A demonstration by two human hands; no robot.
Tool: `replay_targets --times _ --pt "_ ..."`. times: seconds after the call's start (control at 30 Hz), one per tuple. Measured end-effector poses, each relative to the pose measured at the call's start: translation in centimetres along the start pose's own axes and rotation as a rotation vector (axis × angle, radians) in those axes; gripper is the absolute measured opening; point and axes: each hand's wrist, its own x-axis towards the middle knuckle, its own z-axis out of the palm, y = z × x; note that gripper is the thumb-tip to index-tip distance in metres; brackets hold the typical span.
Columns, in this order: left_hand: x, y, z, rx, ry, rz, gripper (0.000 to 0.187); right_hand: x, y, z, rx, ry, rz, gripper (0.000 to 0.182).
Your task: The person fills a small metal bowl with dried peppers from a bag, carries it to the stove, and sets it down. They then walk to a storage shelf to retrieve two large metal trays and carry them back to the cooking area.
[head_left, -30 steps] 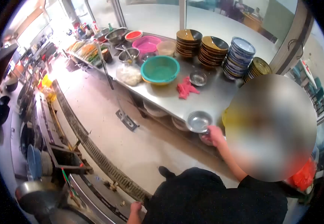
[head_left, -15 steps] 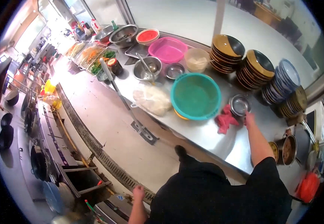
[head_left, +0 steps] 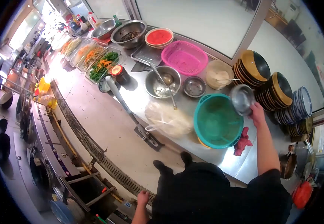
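My right hand [head_left: 257,115] grips the rim of a small steel bowl [head_left: 243,100], lifted and tilted beside the right edge of a green plastic basin [head_left: 218,121]. A crumpled pinkish-red cloth [head_left: 243,142] lies on the steel counter, below the bowl and against the basin. Low at my side hangs my left hand [head_left: 143,198], its fingers curled with nothing visible in them. Left of the basin rests a knotted plastic bag [head_left: 168,118] with pale contents. Behind that stand a steel mixing bowl [head_left: 162,82] with a ladle in it and a small metal bowl [head_left: 194,87].
Stacked brown-black bowls [head_left: 255,67] and blue-patterned bowls [head_left: 300,102] line the counter's right. A pink basket [head_left: 184,58], a lidded jar [head_left: 120,74] and trays of cut vegetables [head_left: 104,67] stand farther left. A long-handled tool [head_left: 124,100] leans at the counter edge. A floor drain [head_left: 106,160] runs behind.
My right hand has raised the small steel bowl off the counter, away from the cloth and toward the green basin. The view has shifted, and my left hand stays low.
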Motion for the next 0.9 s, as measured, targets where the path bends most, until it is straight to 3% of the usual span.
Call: replay_targets --times 0.07,0.17,0.3,0.4,0.47,0.53,0.6,0.73,0.9 --pt "-0.4 4.5 -3.8 -0.047 -0.013 0.2 0.032 2.0 -2.6 6.9 -0.185 -0.105 -0.031 0.017" --pt "0.8 5.6 -6.6 -0.121 0.05 0.2 0.028 7.4 -2.4 16.1 -0.371 -0.223 -0.004 0.016" --pt "6.9 -2.3 -6.2 -0.314 0.076 0.107 0.027 12.0 -1.0 23.6 -0.597 -0.154 0.151 0.014" --pt "7.2 -6.4 -6.5 -0.483 0.188 0.087 0.026 12.9 -0.2 24.8 -0.721 -0.035 0.161 0.011" --pt "6.5 -9.3 -6.4 -0.421 0.164 -0.059 0.03 14.1 1.1 24.9 -0.6 -0.157 0.296 0.012" --pt "3.8 -9.3 -7.7 -0.138 0.146 -0.132 0.034 14.5 1.6 24.7 -0.55 -0.18 0.353 0.01" --pt "5.9 -17.7 -3.9 0.012 0.134 0.213 0.036 14.3 1.1 24.9 -0.484 -0.181 0.411 0.009" --pt "8.9 -22.9 -7.1 -0.036 -0.045 0.062 0.035 9.9 -1.6 26.1 -0.529 0.103 0.317 0.009" --pt "19.9 -30.6 -16.7 0.152 -0.024 0.256 0.034 4.8 -6.6 25.7 -0.83 0.349 0.061 0.014"
